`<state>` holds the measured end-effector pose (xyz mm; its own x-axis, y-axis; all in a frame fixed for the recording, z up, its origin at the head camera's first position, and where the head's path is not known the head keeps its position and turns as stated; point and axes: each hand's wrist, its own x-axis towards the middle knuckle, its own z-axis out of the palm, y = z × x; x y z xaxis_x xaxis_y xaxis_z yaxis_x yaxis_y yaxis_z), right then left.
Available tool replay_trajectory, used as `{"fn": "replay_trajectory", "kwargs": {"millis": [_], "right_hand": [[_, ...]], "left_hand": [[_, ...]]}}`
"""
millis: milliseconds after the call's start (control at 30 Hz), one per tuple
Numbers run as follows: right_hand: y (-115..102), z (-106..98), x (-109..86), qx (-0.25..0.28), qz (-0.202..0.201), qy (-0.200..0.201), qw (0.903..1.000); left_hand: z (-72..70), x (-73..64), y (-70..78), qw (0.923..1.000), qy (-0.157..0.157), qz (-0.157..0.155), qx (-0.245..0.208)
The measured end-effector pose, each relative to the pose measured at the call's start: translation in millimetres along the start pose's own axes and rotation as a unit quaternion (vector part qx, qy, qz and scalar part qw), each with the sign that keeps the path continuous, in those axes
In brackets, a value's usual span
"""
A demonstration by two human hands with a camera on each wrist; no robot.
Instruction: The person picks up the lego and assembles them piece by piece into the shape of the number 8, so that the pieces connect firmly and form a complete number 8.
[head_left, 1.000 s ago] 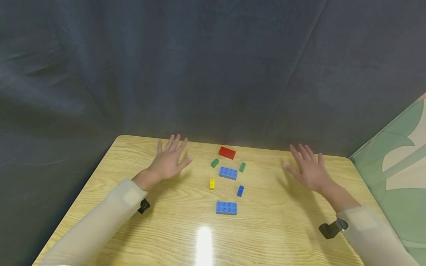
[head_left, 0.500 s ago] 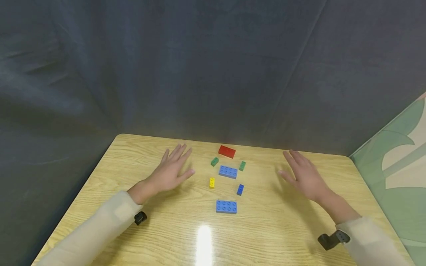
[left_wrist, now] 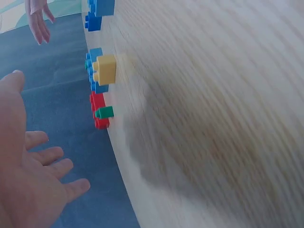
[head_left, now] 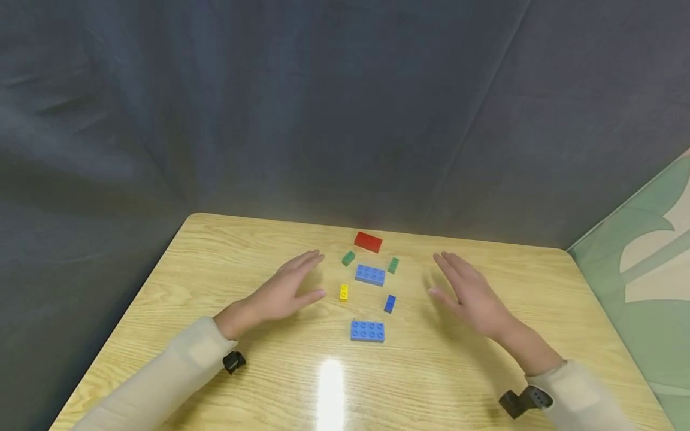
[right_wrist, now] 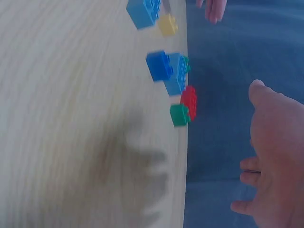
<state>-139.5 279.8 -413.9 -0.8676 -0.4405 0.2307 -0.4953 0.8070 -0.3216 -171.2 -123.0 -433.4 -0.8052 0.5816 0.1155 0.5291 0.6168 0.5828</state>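
My left hand (head_left: 284,290) hovers over the table left of a group of toy building bricks, fingers straight and thumb spread. Opposite it, my right hand (head_left: 471,295) hangs right of the bricks with its fingers extended. Neither holds anything. Between them lie a yellow brick (head_left: 344,293), nearest the left hand, and a small dark blue brick (head_left: 390,303). A light blue brick (head_left: 370,275) sits in the middle, and another light blue brick (head_left: 368,331) is closer to me. Two small green bricks and a red brick (head_left: 368,242) lie farther back. The left wrist view shows a green brick (left_wrist: 105,112) standing studs sideways.
The wooden table (head_left: 259,389) has a glare spot near its front. A dark curtain (head_left: 345,120) hangs behind its back edge. On the right stands a panel with green leaf shapes (head_left: 652,335). Each wrist carries a small black camera.
Both hands have moved inward toward the bricks, the right one farther, and their spread fingers have drawn closer together. The bricks lie as before.
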Motion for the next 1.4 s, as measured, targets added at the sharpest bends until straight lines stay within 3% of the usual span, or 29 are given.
{"fn": "replay_trajectory", "kwargs": {"millis": [333, 600, 900, 1400], "right_hand": [[-22.8, 19.8, -5.5, 0.043, 0.000, -0.023, 0.9988], [-36.9, 30.3, -10.1, 0.127, 0.008, -0.056, 0.9903], [-46.7, 41.7, -15.0, 0.196, 0.032, -0.094, 0.9755], [-59.3, 61.3, -19.5, 0.238, 0.036, -0.139, 0.9606]], "left_hand": [[12.8, 11.5, -3.3, 0.9988, 0.000, 0.013, -0.048], [25.4, 22.7, -6.8, 0.9923, 0.000, -0.024, -0.122], [37.4, 33.1, -8.2, 0.9837, 0.006, -0.056, -0.170], [55.0, 38.6, -5.3, 0.9799, -0.023, -0.078, -0.182]]}}
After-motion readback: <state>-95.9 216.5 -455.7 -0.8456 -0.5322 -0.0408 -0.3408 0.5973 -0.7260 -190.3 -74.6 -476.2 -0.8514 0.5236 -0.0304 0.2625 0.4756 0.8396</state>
